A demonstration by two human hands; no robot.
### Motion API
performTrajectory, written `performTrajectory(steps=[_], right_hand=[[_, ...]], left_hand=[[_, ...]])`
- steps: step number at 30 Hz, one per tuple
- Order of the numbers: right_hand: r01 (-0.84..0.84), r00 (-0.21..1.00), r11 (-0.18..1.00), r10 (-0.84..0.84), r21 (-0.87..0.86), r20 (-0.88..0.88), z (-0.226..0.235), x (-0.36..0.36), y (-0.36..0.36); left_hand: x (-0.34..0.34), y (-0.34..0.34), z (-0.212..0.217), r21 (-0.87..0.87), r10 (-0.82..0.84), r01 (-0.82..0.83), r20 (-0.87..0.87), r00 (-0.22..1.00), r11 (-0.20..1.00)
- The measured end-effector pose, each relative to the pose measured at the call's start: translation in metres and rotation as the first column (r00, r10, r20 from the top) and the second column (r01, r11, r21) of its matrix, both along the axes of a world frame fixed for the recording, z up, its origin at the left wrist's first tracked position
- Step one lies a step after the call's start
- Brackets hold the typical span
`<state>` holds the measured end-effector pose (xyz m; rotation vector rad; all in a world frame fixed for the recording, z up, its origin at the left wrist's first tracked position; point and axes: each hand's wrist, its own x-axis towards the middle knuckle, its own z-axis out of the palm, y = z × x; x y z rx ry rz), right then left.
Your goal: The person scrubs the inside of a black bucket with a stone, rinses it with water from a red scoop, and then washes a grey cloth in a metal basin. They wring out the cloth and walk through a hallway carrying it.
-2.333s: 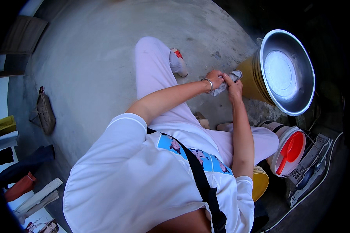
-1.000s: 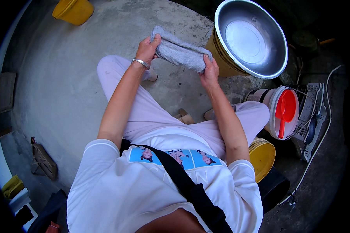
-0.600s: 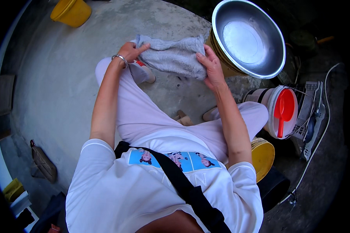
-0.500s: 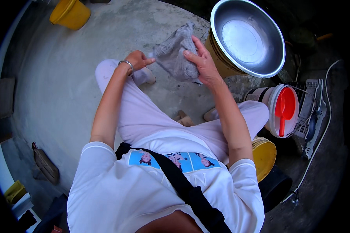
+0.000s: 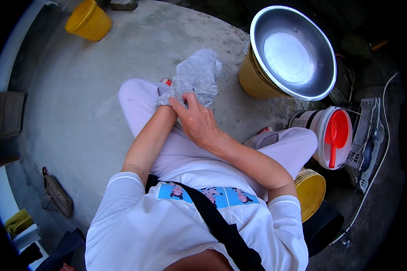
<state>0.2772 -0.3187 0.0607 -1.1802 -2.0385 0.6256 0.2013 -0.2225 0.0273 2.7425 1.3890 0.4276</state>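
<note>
One grey cloth (image 5: 195, 74) is in the middle, above the floor (image 5: 90, 104), past the person's knees. It covers the left hand like a mitten, so I cannot tell if the fingers inside are bent or straight. Only the bare left arm (image 5: 151, 142) shows, going in at the cloth's near edge. The right hand (image 5: 198, 123) reaches across to the left. Its thumb and first finger are bent and grasping the cloth by the left wrist. The far end of the cloth sticks up and away from the person.

Far to the right, a big shiny metal bowl (image 5: 287, 58) sits tilted on a dull yellow bucket (image 5: 255, 80). It is well apart from the cloth. Nearer on the right is a white pail (image 5: 320, 141) with a red scoop (image 5: 333, 140) at its top. A yellow bucket (image 5: 313, 192) is nearer than that, and a black tub (image 5: 323, 229) is just beside it. Far to the left, another bright yellow bucket (image 5: 96, 26) stands on the floor. The person's pale pink pants (image 5: 138, 99) and white shirt (image 5: 131, 217) show too.
</note>
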Motion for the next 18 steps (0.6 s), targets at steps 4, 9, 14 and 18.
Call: performTrajectory(steps=[4, 9, 14, 18], right_hand=[[-0.130, 0.981, 0.988, 0.117, -0.079, -0.158, -0.007, -0.002, -0.018], [0.186, 0.849, 0.973, -0.230, -0.138, -0.476, -0.002, 0.025, 0.016], [0.139, 0.492, 0.774, -0.595, -0.618, -0.635, -0.041, 0.062, 0.074], [-0.196, 0.446, 0.671, -0.589, -0.715, -0.674, -0.042, 0.082, 0.076]], left_hand=[[-0.006, 0.017, 0.011, 0.129, -0.105, 0.080, 0.199, 0.974, 0.988], [-0.015, 0.005, 0.052, -0.016, -0.155, 0.196, 0.555, 0.818, 0.980], [-0.010, -0.015, 0.060, -0.078, -0.148, 0.232, 0.566, 0.811, 0.970], [-0.031, -0.021, 0.021, -0.413, 0.135, 0.362, 0.793, 0.594, 0.836]])
